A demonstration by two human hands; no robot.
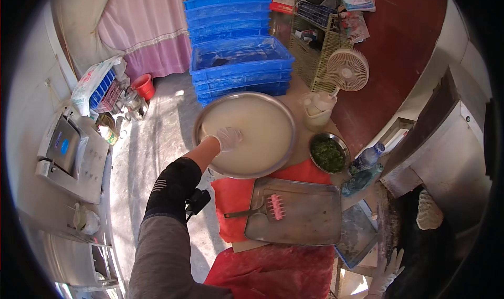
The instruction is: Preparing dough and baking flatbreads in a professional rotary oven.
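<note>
My left hand, in a thin clear glove, is over the left part of a wide metal basin filled with pale dough or batter. Its fingers point right and seem to touch the surface; whether they grip any of it I cannot tell. At the lower right my right hand, also gloved, has its fingers spread and holds nothing. Below the basin, a dough docker with a pink spiked roller lies on a dark metal baking tray. A piece of flatbread is in the dark opening above my right hand.
Blue plastic crates are stacked behind the basin. A small fan, a plastic jug, a bowl of chopped greens and a bottle stand to the right. Red cloth lies under the tray. A red bucket is farther left.
</note>
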